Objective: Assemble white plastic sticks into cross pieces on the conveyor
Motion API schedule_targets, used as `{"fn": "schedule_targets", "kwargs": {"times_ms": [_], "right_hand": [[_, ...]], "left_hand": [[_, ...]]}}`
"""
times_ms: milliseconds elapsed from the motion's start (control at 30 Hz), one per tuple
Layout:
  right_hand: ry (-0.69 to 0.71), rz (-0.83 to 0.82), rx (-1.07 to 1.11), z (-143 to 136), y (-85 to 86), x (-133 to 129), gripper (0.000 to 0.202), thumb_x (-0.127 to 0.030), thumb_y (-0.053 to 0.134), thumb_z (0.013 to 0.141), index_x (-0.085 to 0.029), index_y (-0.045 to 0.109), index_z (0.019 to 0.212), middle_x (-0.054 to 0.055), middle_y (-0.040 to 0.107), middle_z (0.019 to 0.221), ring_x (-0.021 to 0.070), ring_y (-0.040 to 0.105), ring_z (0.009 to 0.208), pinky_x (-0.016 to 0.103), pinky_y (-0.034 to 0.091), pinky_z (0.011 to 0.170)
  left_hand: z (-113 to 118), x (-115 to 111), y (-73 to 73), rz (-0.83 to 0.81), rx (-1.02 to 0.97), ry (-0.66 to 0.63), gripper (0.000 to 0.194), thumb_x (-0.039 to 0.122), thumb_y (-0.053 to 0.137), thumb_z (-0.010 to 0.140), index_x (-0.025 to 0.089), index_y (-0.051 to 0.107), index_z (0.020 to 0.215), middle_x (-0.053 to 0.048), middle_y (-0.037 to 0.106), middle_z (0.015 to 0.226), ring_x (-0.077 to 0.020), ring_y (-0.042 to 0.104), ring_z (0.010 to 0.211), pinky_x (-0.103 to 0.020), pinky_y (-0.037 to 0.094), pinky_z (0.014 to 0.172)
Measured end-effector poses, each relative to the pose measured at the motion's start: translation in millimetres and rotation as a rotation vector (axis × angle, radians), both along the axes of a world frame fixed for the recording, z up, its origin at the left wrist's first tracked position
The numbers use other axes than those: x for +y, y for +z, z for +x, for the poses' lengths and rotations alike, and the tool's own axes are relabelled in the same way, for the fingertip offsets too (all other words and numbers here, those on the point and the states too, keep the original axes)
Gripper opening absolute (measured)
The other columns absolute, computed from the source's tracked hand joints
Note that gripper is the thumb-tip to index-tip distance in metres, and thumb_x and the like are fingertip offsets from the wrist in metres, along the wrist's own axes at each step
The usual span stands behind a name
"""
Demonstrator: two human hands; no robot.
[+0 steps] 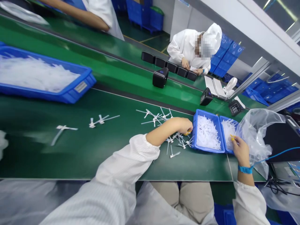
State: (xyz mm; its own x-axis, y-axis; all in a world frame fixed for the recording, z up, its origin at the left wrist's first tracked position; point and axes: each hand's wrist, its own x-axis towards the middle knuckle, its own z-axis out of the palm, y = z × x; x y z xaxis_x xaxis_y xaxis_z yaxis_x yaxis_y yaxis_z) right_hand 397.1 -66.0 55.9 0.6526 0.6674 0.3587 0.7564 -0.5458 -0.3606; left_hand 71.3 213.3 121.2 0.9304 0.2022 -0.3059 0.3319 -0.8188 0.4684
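My left hand is held low over a loose pile of white plastic connectors with thin translucent tubes, just left of a blue bin. Its fingers, with yellow finger covers, curl together; whatever they grip is hidden. Over the smaller blue bin my right hand pinches with yellow-tipped fingers, touching or just above small white plastic pieces. What sits in that pinch is too small to make out. Similar white pieces fill the left bin. A blue wrist strap circles my right wrist.
More tubed connectors lie further left on the green table. A large blue tray of white pieces stands at left. Beyond run a green conveyor and black devices. A co-worker sits opposite. A clear plastic bag lies right.
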Motion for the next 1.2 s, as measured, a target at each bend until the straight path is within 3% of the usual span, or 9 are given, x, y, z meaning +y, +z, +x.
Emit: {"fn": "schedule_targets", "kwargs": {"times_ms": [133,333,467,667,967,1200], "right_hand": [[-0.019,0.033,-0.006,-1.0,1.2,-1.9,0.066,-0.065,0.047,0.101,-0.012,0.082,0.119,0.027,0.082,0.121,0.0447,0.074,0.113,0.058,0.055,0.102],[-0.013,0.07,0.02,-6.6,6.4,-4.7,0.056,-0.063,0.051,0.104,-0.023,0.083,0.126,0.02,0.084,0.123,0.0455,0.075,0.119,0.057,0.057,0.103],[-0.085,0.062,0.014,-10.8,7.2,-0.9,0.068,-0.056,0.044,0.103,-0.012,0.08,0.139,0.026,0.08,0.134,0.0481,0.073,0.127,0.063,0.053,0.111],[-0.126,0.021,0.0,-13.0,9.0,2.8,0.072,-0.056,0.041,0.1,-0.009,0.08,0.138,0.027,0.081,0.13,0.0453,0.073,0.122,0.061,0.054,0.11],[-0.143,0.061,-0.01,-19.1,8.2,5.0,0.071,-0.054,0.043,0.098,-0.008,0.082,0.134,0.027,0.083,0.125,0.0435,0.074,0.118,0.057,0.053,0.108],[-0.096,0.204,0.072,-17.4,1.8,-2.4,0.063,-0.054,0.053,0.092,-0.012,0.086,0.125,0.021,0.084,0.127,0.0373,0.076,0.114,0.054,0.055,0.111]], "left_hand": [[-1.5,7.3,-0.7,-0.031,-0.047,0.043,0.026,0.007,0.077,0.075,0.02,0.089,0.094,-0.007,0.084,0.093,-0.0206,0.067,0.076,-0.03,0.049,0.077],[-18.3,5.3,19.6,-0.069,-0.153,0.066,0.03,0.002,0.068,0.082,0.021,0.089,0.092,0.0,0.076,0.072,-0.0163,0.06,0.063,-0.029,0.044,0.072],[-23.9,5.3,30.0,-0.04,-0.091,0.067,0.03,0.004,0.067,0.079,0.019,0.087,0.094,-0.003,0.078,0.079,-0.0173,0.062,0.065,-0.03,0.043,0.068],[-26.1,5.9,34.7,-0.027,-0.041,0.05,0.026,0.006,0.065,0.083,0.018,0.082,0.099,-0.005,0.079,0.086,-0.0167,0.063,0.068,-0.029,0.039,0.065],[-34.8,17.9,42.6,-0.014,-0.247,0.021,0.017,0.009,0.068,0.085,0.017,0.078,0.095,-0.006,0.077,0.099,-0.0191,0.066,0.083,-0.029,0.041,0.069],[-50.8,22.5,57.3,-0.34,-0.563,0.113,0.017,0.027,0.074,0.092,0.018,0.079,0.104,-0.007,0.079,0.107,-0.02,0.074,0.091,-0.03,0.055,0.082]]}}
